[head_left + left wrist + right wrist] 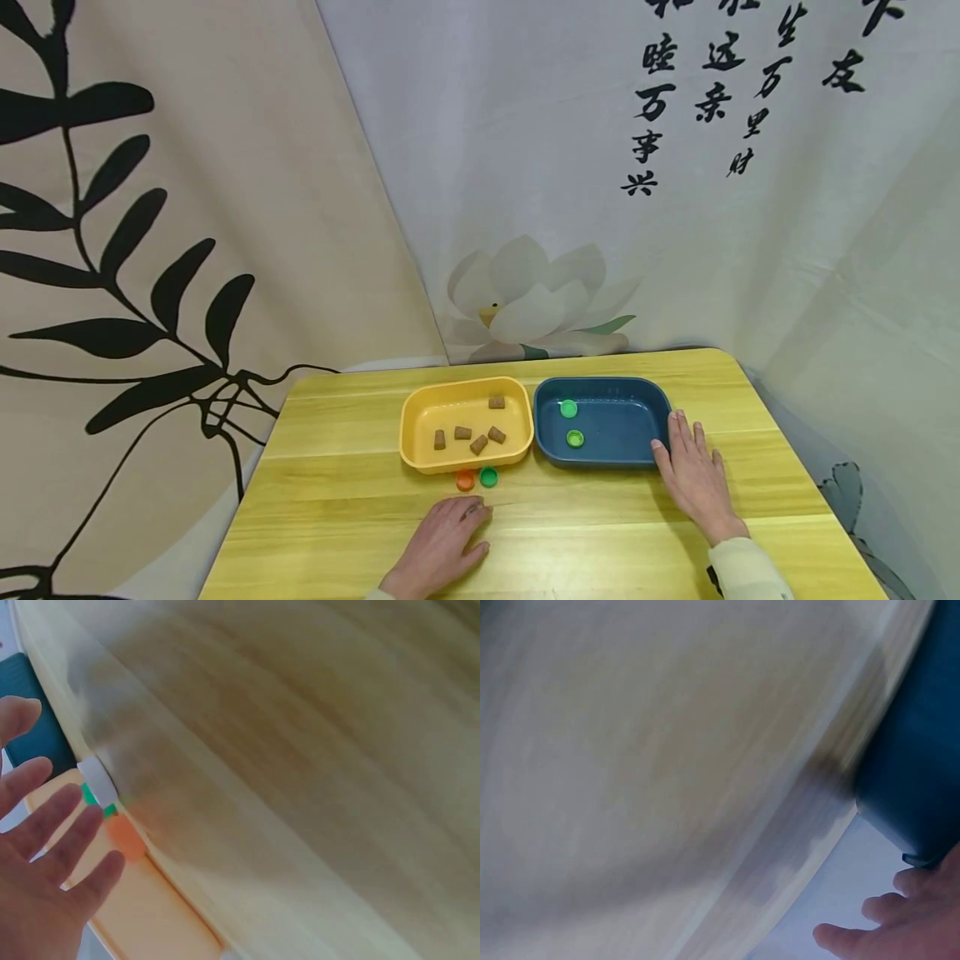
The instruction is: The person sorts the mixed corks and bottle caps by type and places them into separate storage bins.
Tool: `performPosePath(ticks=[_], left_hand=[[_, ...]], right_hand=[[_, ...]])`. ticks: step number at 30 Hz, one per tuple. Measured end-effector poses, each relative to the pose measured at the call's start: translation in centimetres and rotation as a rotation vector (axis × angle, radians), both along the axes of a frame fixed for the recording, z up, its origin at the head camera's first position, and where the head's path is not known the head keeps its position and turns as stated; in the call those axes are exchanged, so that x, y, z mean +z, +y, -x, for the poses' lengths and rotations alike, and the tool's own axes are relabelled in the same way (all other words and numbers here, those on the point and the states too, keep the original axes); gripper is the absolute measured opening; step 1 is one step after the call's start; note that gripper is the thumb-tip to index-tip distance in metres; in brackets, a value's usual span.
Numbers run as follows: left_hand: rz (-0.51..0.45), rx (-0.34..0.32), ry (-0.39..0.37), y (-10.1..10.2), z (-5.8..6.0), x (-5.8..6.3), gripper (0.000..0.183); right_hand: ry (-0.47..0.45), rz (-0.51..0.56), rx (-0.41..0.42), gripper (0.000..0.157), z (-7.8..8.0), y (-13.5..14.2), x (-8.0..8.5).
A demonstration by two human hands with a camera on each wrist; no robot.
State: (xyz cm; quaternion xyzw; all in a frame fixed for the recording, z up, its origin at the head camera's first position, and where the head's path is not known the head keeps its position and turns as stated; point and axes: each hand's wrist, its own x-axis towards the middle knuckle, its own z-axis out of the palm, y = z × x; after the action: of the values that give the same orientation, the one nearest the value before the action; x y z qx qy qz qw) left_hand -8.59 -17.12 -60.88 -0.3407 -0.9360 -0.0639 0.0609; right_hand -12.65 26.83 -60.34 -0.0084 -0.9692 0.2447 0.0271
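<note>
My left hand point(442, 543) hovers or rests just in front of an orange bottle cap point(465, 480) and a green bottle cap point(488, 477). Its fingers are spread and hold nothing in the left wrist view. There a small white piece point(97, 781) shows near the fingertips; its kind is unclear. My right hand point(697, 479) lies with extended fingers against the right side of a blue tray point(622, 417). Two green caps, a brighter one point(568, 408) and a lime one point(574, 438), lie in that tray.
Left of the blue tray, touching or nearly touching it, a yellow tray point(420, 417) holds several brown cork-like pieces point(478, 445). Both trays stand toward the back of the wooden table point(337, 500). A printed cloth point(525, 208) hangs behind the table.
</note>
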Motion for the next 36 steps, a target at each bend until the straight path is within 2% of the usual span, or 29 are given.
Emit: performPosePath(ticks=[3,6,10,15,20,24,31,36], left_hand=[[-0.014,-0.005,0.021,-0.2,-0.2,0.0,0.046],[-0.037,0.027,0.027,-0.4,-0.2,0.1,0.050],[-0.038,0.085,-0.006,-0.6,0.0,0.1,0.060],[0.018,0.108,-0.043,-0.5,0.3,-0.1,0.064],[0.088,0.108,-0.009,-0.3,0.5,-0.4,0.058],[0.118,0.089,0.046,-0.2,0.7,-0.6,0.048],[0.056,0.045,0.119,-0.1,0.8,-0.6,0.025],[0.018,0.016,0.143,0.1,0.8,-0.4,0.024]], right_hand=[[-0.002,0.000,0.001,0.076,0.0,0.0,0.0],[-0.002,-0.005,0.002,0.076,0.0,0.0,0.0],[0.006,-0.007,-0.001,0.076,0.0,0.1,0.0],[0.019,0.000,-0.003,0.075,0.0,0.1,-0.1],[0.018,0.003,-0.002,0.074,0.0,0.0,-0.1],[0.016,0.003,-0.001,0.075,0.0,0.0,-0.2],[0.004,0.001,-0.002,0.074,0.0,0.0,0.1],[0.004,0.001,-0.005,0.074,0.0,0.0,0.1]])
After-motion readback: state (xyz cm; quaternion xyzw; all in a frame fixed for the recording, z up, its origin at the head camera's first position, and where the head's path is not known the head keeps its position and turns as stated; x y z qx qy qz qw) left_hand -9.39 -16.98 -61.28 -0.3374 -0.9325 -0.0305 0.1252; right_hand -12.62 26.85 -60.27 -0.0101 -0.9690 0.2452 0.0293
